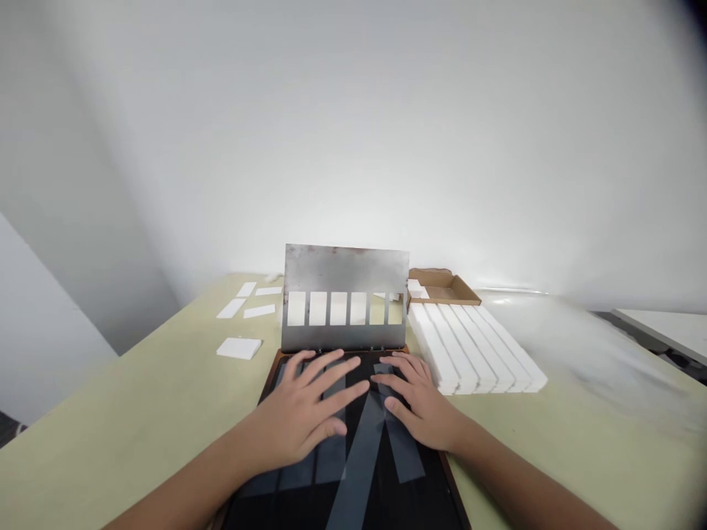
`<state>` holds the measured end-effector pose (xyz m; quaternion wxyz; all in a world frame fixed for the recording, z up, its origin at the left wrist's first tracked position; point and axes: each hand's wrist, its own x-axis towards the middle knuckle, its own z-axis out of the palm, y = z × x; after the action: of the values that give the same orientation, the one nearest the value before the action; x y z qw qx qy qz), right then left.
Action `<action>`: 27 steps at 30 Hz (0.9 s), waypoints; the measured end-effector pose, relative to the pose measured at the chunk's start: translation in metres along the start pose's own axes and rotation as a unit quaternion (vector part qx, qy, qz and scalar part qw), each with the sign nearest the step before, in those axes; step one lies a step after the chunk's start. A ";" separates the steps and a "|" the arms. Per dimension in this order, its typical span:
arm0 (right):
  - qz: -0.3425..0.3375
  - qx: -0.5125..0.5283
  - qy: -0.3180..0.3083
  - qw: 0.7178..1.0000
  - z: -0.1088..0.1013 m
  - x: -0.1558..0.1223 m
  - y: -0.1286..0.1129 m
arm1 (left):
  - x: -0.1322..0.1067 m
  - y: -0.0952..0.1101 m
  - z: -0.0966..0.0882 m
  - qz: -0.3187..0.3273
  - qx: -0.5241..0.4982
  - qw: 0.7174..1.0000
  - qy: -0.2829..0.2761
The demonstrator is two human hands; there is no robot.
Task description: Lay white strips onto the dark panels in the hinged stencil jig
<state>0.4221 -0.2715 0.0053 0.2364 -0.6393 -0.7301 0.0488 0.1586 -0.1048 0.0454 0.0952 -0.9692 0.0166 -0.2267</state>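
My left hand [309,408] is spread over the left half of a dark board [292,508] with a brown rim. On the right half, my right hand [417,401] lies with its fingers apart. Thin translucent strips [359,464] rest on the black surface, one slanting between the hands and another [406,449] under the right hand. Parts of the strips beneath my fingers are hidden. Hinged at the board's far edge, a metal plate [347,269] with a row of rectangular cut-outs stands upright. Neither hand appears to grip anything.
Right of the plate, several stacks of white strips [475,350] lie side by side, with an open cardboard box [445,287] behind them. Clear plastic sheeting [585,353] spreads farther right. On the left, a small white stack [239,347] and several loose white pieces [232,308] lie on the greenish table [166,412].
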 end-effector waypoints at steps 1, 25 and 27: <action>-0.005 0.001 0.002 1.000 -0.001 0.000 0.000 | -0.001 -0.005 -0.003 -0.016 0.024 0.999 0.041; 0.002 -0.033 -0.027 0.999 -0.002 -0.002 -0.011 | -0.042 -0.092 0.000 -0.174 0.020 0.976 0.129; 0.024 -0.034 -0.001 0.999 0.001 0.000 -0.009 | -0.029 -0.070 -0.009 -0.110 -0.019 0.990 0.085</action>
<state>0.4133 -0.2734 0.0078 0.2127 -0.6642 -0.7160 0.0298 0.1277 -0.0353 0.0535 0.0493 -0.9440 -0.0782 -0.3167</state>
